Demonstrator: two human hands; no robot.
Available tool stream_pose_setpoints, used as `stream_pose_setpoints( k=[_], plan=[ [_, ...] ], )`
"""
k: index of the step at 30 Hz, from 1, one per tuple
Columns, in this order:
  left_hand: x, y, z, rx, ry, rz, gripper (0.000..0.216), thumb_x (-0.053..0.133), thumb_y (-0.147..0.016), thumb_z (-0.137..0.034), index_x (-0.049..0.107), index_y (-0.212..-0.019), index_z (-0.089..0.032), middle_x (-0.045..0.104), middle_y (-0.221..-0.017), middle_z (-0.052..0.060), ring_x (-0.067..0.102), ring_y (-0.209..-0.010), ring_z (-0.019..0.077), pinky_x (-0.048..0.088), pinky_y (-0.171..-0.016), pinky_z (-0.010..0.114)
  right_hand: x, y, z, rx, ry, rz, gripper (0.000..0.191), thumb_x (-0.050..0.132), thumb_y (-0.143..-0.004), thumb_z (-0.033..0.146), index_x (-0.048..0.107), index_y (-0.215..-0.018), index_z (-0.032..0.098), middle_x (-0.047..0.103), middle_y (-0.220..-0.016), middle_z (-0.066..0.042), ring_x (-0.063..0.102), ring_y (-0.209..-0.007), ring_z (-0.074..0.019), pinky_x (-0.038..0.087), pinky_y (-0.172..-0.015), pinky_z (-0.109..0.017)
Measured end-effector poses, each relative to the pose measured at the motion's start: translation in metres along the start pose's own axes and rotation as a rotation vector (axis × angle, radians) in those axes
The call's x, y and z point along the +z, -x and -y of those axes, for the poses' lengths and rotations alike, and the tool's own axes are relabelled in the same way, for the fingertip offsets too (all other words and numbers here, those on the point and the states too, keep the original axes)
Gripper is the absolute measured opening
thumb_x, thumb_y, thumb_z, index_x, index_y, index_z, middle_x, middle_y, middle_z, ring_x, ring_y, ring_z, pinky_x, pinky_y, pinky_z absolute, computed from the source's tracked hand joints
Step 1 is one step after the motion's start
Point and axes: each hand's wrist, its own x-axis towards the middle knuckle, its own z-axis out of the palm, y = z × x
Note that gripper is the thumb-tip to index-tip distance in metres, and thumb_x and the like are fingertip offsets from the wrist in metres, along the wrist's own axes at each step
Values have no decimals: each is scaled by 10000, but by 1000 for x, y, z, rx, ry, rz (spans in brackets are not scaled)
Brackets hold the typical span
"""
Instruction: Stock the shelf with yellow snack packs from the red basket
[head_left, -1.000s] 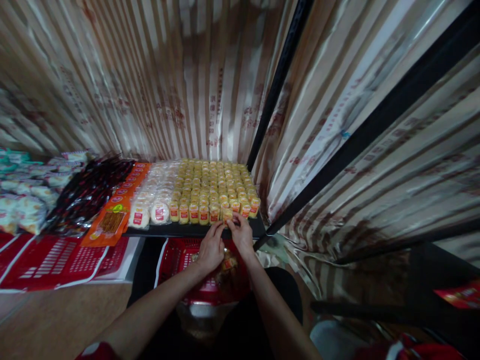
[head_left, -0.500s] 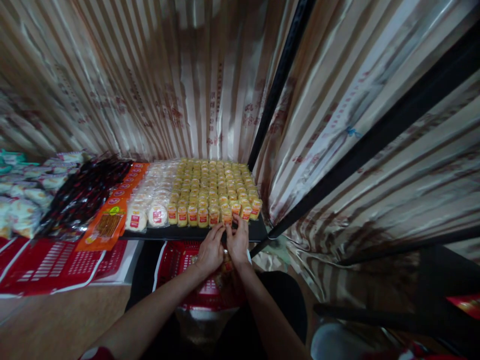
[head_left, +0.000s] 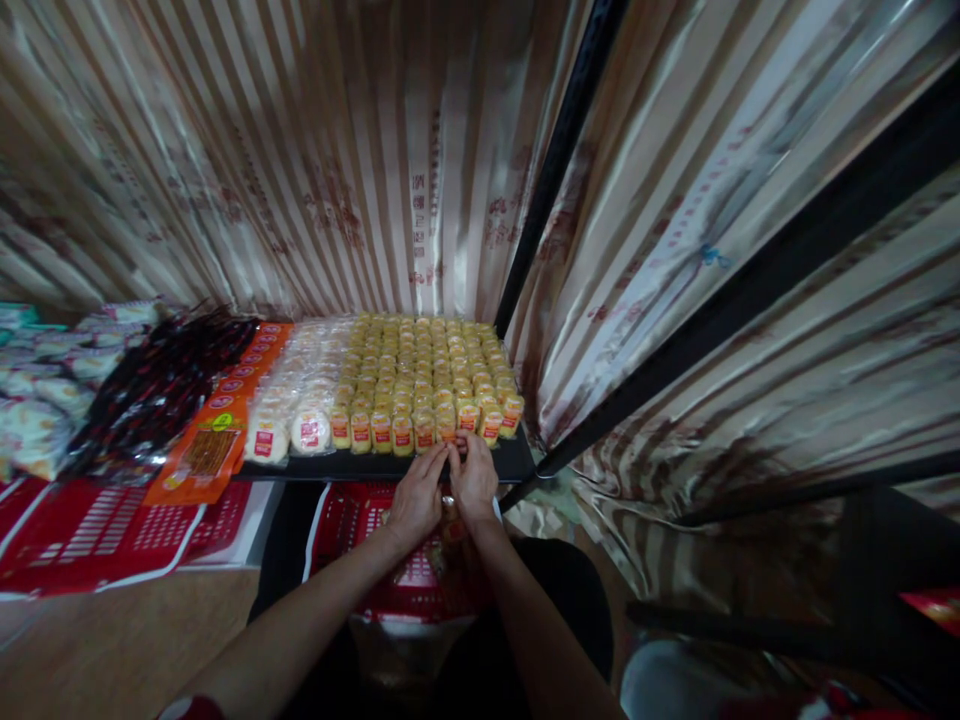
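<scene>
Both of my hands meet at the front edge of a black shelf [head_left: 315,467], with their fingertips close together. My left hand [head_left: 417,497] has its fingers drawn together at the bottom of a small yellow packaged snack [head_left: 445,420] with a red-orange label. From the other side, my right hand [head_left: 474,485] curls its fingers against the same pack, close to the neighbouring front-row pack [head_left: 469,415]. Their backs partly hide the grip. Behind them, rows of matching yellow packs [head_left: 420,370] stand tightly side by side.
Left of the yellow packs lie round white packaged snacks [head_left: 310,430], an orange packet [head_left: 202,450], dark shiny packets [head_left: 150,390] and white bags [head_left: 37,430]. A red basket [head_left: 337,520] holding some packets sits below my hands. Black posts [head_left: 559,170] and a striped curtain [head_left: 360,150] enclose the shelf.
My right hand's fingers have shifted slightly left, closer to my left fingertips at the front-row pack. The view has moved a little; the rows look the same.
</scene>
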Motion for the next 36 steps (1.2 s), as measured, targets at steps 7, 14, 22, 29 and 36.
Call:
stream_pose_setpoints(
  k=[7, 14, 22, 29, 36],
  plan=[
    [-8, 5, -12, 67, -141, -48, 581, 383, -715, -23, 447, -1286, -108, 462, -1336, 129, 399, -1247, 217, 373, -1050, 403, 1, 3, 2, 21, 24, -24, 225, 415, -868, 308, 537, -1009, 182, 618, -939, -70, 562, -833, -182, 448, -792, -313],
    [-23, -1, -2, 9, -424, -132, 607, 454, -708, -60, 424, -1313, -112, 419, -1383, 126, 311, -1303, 286, 308, -1063, 456, -2, 3, 13, 39, 85, -3, 226, 409, -879, 300, 546, -1027, 201, 596, -957, -63, 560, -784, -164, 433, -732, -277],
    [-16, 0, 7, 27, -487, -105, 598, 428, -758, -99, 358, -1352, -83, 354, -1431, 136, 322, -1296, 288, 312, -1037, 437, -5, 0, 18, 50, 194, 49, 216, 401, -887, 289, 564, -1016, 231, 574, -958, -35, 542, -739, -141, 398, -676, -252],
    [-13, 1, 9, 56, -503, -132, 570, 424, -783, -121, 363, -1350, -114, 365, -1425, 134, 317, -1299, 278, 311, -1019, 436, -4, 0, 19, 28, 220, 66, 244, 388, -897, 297, 568, -1050, 235, 586, -951, -39, 551, -821, -163, 405, -683, -254],
    [-19, 1, 8, 90, -470, -94, 575, 431, -779, -122, 357, -1349, -113, 324, -1445, 133, 280, -1322, 272, 286, -1051, 436, -6, 9, 12, -5, -30, 48, 320, 384, -875, 255, 585, -1119, 206, 587, -976, -62, 560, -792, -149, 462, -728, -267]
  ],
)
